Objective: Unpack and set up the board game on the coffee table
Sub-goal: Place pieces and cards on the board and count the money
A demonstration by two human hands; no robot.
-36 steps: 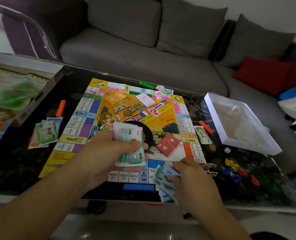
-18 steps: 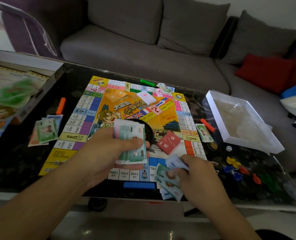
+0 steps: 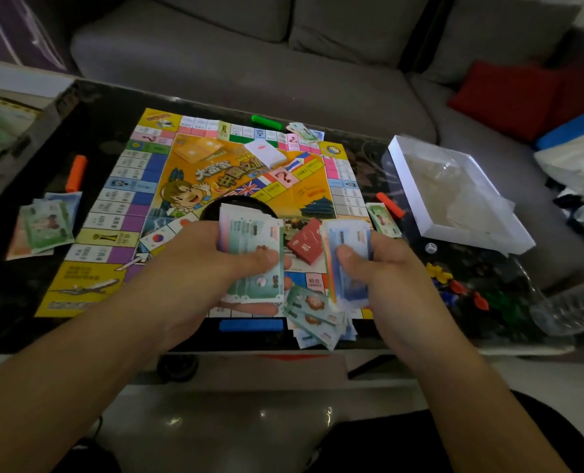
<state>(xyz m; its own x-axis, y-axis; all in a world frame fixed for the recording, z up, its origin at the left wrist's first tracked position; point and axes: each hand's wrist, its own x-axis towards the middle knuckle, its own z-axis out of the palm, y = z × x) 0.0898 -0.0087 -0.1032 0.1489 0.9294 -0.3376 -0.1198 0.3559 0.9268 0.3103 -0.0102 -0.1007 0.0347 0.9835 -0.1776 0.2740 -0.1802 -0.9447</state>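
The colourful game board [image 3: 140, 199] lies open on the dark coffee table [image 3: 17, 302]. My left hand [image 3: 195, 264] grips a thick stack of green play money [image 3: 253, 254] above the board's near edge. My right hand [image 3: 382, 264] holds a smaller bundle of blue notes [image 3: 346, 240] upright beside it. Loose green notes [image 3: 312, 312] lie on the table under my right hand. A red card deck [image 3: 305, 242] and a white card deck [image 3: 265, 152] rest on the board.
A blue bar [image 3: 251, 325], orange bars [image 3: 76, 172] [image 3: 390, 203] and a green bar [image 3: 266, 121] lie around the board with money piles [image 3: 45, 223]. The white box tray [image 3: 416, 199], a die [image 3: 431, 248] and coloured pawns [image 3: 454, 288] sit right; the box lid [image 3: 10, 145] left; sofa behind.
My right hand has lifted from the loose notes at the table edge, now holding a bundle of blue notes up beside the left hand's stack. The left hand kept its stack.
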